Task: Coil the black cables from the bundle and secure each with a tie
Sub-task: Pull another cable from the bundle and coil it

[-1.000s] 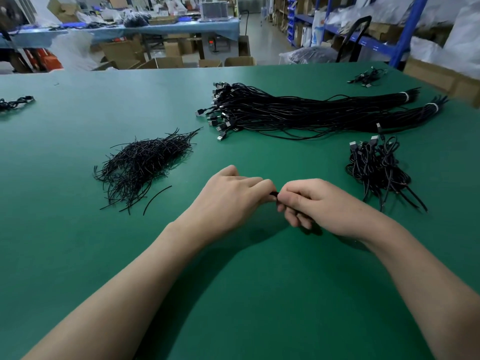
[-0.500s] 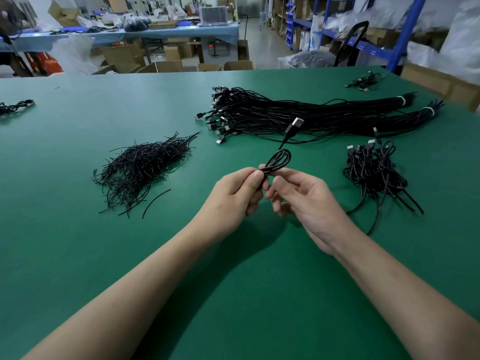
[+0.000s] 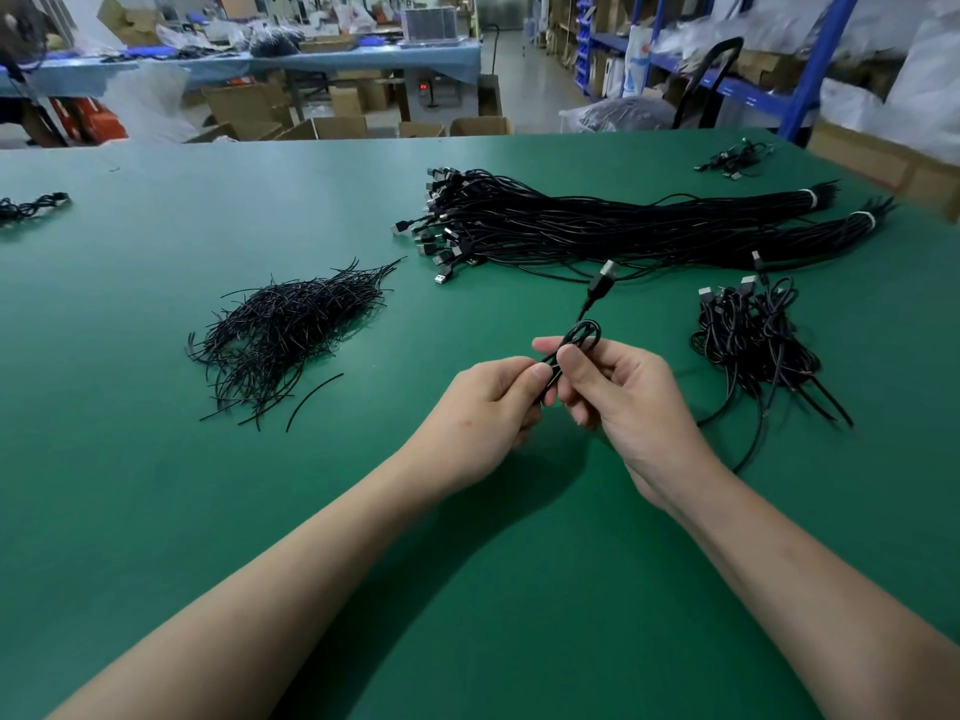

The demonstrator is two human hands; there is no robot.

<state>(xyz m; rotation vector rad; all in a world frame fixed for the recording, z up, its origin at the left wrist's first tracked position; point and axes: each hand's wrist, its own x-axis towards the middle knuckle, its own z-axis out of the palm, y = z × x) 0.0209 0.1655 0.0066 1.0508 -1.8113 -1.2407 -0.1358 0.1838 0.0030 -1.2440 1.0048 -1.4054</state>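
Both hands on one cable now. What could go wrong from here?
The coiled cable is held only by fingertip pinches of the left hand and right hand; easing either may let the loops spring open. Its plug sticks out free and might snag the bundle behind. A loose tail from the coiled pile lies by the right wrist and could get dragged.

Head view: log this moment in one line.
left hand pinches coiled cable | right hand pinches same coil | plug end free, above hands | green table below
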